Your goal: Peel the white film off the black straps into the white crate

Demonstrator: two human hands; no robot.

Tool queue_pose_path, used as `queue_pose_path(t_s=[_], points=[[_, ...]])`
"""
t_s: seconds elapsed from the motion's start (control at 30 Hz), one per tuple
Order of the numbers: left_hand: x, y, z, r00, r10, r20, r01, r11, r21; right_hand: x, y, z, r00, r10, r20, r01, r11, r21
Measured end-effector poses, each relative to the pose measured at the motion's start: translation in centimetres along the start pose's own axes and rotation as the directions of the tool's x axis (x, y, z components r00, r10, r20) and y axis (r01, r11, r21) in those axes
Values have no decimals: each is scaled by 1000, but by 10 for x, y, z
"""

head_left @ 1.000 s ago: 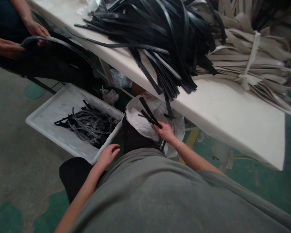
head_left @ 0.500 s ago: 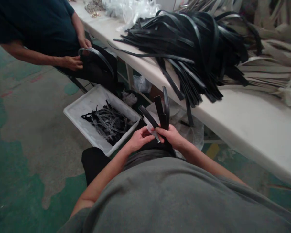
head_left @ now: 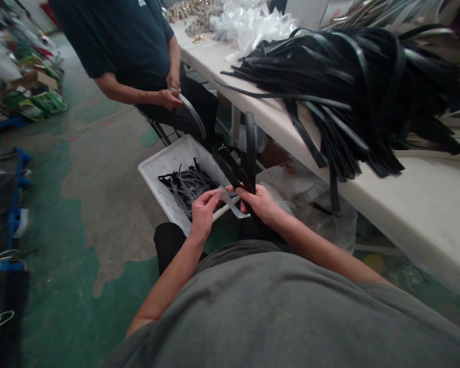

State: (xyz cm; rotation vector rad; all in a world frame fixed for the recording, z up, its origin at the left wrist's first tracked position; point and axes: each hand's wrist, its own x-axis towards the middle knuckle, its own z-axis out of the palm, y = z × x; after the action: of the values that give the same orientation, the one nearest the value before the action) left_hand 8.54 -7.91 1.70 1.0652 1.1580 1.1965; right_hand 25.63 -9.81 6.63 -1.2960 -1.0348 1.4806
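Observation:
My right hand (head_left: 261, 204) is closed around a bunch of black straps (head_left: 249, 153) whose ends fan upward above the fingers. My left hand (head_left: 205, 212) pinches a clear plastic sleeve (head_left: 233, 205), which stretches across to the fingers of my right hand. Just beyond my left hand, a white plastic bin (head_left: 157, 186) holds a tangle of black straps, some in clear wrapping (head_left: 187, 186). The lower ends of the straps in my right hand are partly hidden by the fingers.
A white table (head_left: 437, 204) runs along the right, bearing a large pile of black straps (head_left: 348, 76) and clear plastic bags (head_left: 256, 23). Across from me sits a co-worker (head_left: 122, 46) handling a strap (head_left: 193, 113). A large clear bag (head_left: 310, 204) lies under the table edge.
My left hand has moved left, away from my right hand, drawing the clear sleeve out between them. The view has swung left. The co-worker's hands have come closer together on the strap.

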Motion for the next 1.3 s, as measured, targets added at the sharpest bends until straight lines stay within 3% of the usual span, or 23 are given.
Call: queue_pose_path(t_s=[0.07, 0.17, 0.3, 0.43, 0.63, 0.87, 1.07, 1.13, 1.23, 1.3], points=[[6, 1, -8, 998, 31, -60, -30, 1000, 5, -1, -2, -6, 999, 37, 5, -37, 993, 108], [9, 4, -16, 990, 104, -95, -100, 994, 42, -4, -3, -7, 980, 165, 113, -189, 949, 252], [6, 3, -14, 987, 131, -93, -129, 991, 35, -7, 1, 11, 951, 264, 162, -307, 873, 378], [3, 2, -7, 993, 100, -61, -104, 993, -54, -7, 6, 20, 978, 191, 89, -210, 887, 411], [7, 6, 9, 1000, 18, -11, -20, 982, -186, -19, 7, -8, 984, 164, 63, -175, 892, 417], [-3, 13, 23, 980, 134, 146, -125, 990, -66, -24, 14, -8, 980, 167, 103, -196, 880, 434], [-22, 22, 12, 950, 285, 128, -296, 953, 71, -19, 24, -1, 988, 105, 116, -141, 917, 374], [-32, 23, 5, 934, 306, 182, -324, 943, 76, -19, 25, -3, 994, 45, 97, -74, 945, 320], [-44, 20, -8, 921, 284, 266, -291, 957, -12, -19, 21, -9, 997, -52, 65, 40, 985, 169], [-48, 17, -14, 945, 206, 254, -204, 978, -36, -19, 17, -13, 993, -99, 67, 96, 994, 47]])
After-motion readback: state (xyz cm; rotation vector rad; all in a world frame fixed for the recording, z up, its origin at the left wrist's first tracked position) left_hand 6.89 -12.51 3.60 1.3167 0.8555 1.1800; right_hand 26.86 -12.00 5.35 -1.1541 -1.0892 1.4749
